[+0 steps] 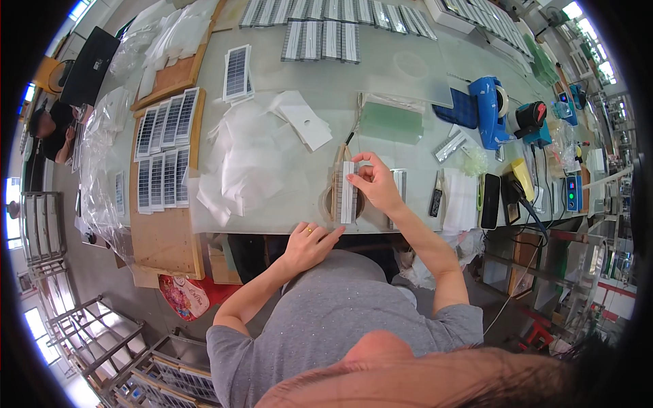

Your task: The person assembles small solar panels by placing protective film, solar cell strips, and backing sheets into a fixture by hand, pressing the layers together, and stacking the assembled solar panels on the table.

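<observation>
With the middle of the worktable's near edge as the clock's centre, the person's right hand (378, 185) is at about 1 o'clock, reaching over a narrow grey-and-white strip (347, 197). The strip lies lengthwise, pointing to 12 o'clock, over a round brownish object (361, 206) that is mostly hidden. The right thumb and forefinger stand a little apart at the strip's far end, the thumb against its face; whether they grip it or only touch cannot be told. The left hand (309, 246) rests at the table edge towards 9 o'clock, loosely spread and holding nothing visible, its forefinger pointing close to the strip's near end.

A second strip (400, 194) lies near the right wrist, towards 2 o'clock. Beyond the right hand, at 1 o'clock, lies a green sheet (390, 124). White cards (303, 121) lie at 11 o'clock, and a heap of white sheets (248, 160) spreads at 10. Farther out in that direction, a wooden board (162, 234) bears two rows of small dark panels (163, 180). Towards 2 o'clock stands a blue tape dispenser (487, 115); a black phone (489, 200) lies near 3. Many more strips (321, 41) line the far side at 12.
</observation>
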The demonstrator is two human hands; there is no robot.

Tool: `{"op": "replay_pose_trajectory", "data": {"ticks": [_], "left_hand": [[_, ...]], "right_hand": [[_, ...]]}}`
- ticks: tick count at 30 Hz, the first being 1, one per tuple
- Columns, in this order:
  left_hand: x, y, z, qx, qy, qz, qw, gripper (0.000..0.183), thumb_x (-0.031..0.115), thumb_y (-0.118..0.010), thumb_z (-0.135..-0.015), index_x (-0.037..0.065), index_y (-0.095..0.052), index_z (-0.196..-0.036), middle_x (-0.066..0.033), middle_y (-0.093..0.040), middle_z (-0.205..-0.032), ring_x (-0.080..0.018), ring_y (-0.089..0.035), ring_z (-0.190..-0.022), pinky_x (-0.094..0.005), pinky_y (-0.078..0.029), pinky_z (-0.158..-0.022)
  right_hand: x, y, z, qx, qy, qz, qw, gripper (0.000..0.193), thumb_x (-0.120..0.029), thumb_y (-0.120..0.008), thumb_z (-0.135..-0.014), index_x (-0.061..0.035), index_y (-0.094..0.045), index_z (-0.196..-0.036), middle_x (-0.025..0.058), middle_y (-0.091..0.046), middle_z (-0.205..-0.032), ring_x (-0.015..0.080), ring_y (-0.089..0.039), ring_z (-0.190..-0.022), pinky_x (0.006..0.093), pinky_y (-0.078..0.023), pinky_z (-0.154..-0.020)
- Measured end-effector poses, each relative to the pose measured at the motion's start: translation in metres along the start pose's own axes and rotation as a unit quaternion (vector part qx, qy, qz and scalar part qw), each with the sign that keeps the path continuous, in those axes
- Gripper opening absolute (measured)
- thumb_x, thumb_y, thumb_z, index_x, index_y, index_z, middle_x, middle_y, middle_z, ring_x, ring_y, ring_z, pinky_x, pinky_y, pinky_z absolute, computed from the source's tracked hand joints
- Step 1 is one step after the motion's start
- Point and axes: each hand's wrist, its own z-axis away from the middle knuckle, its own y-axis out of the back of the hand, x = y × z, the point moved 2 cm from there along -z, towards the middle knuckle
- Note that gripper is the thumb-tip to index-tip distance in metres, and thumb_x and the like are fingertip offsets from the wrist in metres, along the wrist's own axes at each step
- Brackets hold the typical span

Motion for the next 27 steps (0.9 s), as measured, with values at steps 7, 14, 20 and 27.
{"op": "replay_pose_trajectory", "data": {"ticks": [7, 14, 20, 27], "left_hand": [[-0.001, 0.001, -0.002, 0.01, -0.005, -0.002, 1.0, 0.043, 0.014, -0.077, -0.074, 0.014, -0.069, -0.117, 0.0012, -0.047, -0.076, -0.0154, -0.049, -0.068, -0.0315, -0.04, -0.062], [-0.001, 0.0, -0.001, 0.005, -0.008, -0.004, 1.0, 0.042, 0.014, -0.077, -0.074, 0.014, -0.07, -0.115, 0.0015, -0.047, -0.076, -0.015, -0.049, -0.068, -0.0314, -0.04, -0.062], [-0.002, -0.002, -0.001, 0.013, -0.005, -0.001, 1.0, 0.042, 0.013, -0.077, -0.073, 0.014, -0.07, -0.114, 0.0015, -0.048, -0.076, -0.015, -0.05, -0.067, -0.0312, -0.04, -0.062], [-0.001, -0.001, -0.001, 0.014, -0.005, 0.006, 1.0, 0.044, 0.01, -0.071, -0.074, 0.015, -0.068, -0.118, 0.0001, -0.045, -0.075, -0.0152, -0.049, -0.067, -0.0321, -0.039, -0.061]], "right_hand": [[-0.006, -0.004, 0.003, 0.026, 0.051, 0.096, 0.994, 0.03, -0.007, -0.072, -0.088, -0.0048, -0.055, -0.113, -0.0046, -0.055, -0.066, 0.0008, -0.038, -0.058, 0.0203, -0.03, -0.053], [-0.009, -0.005, 0.005, 0.033, 0.08, 0.124, 0.989, 0.029, -0.006, -0.072, -0.086, -0.0041, -0.056, -0.111, -0.0031, -0.057, -0.063, 0.0015, -0.038, -0.055, 0.0213, -0.03, -0.051], [-0.009, -0.005, 0.006, 0.039, 0.12, 0.167, 0.978, 0.028, -0.007, -0.073, -0.085, -0.0037, -0.057, -0.108, -0.0016, -0.058, -0.062, 0.0025, -0.038, -0.054, 0.0223, -0.03, -0.05], [-0.013, -0.005, 0.009, 0.042, 0.103, 0.236, 0.965, 0.028, -0.022, -0.073, -0.085, -0.0156, -0.059, -0.108, -0.0066, -0.063, -0.066, 0.0091, -0.051, -0.057, 0.0358, -0.027, -0.086]]}}
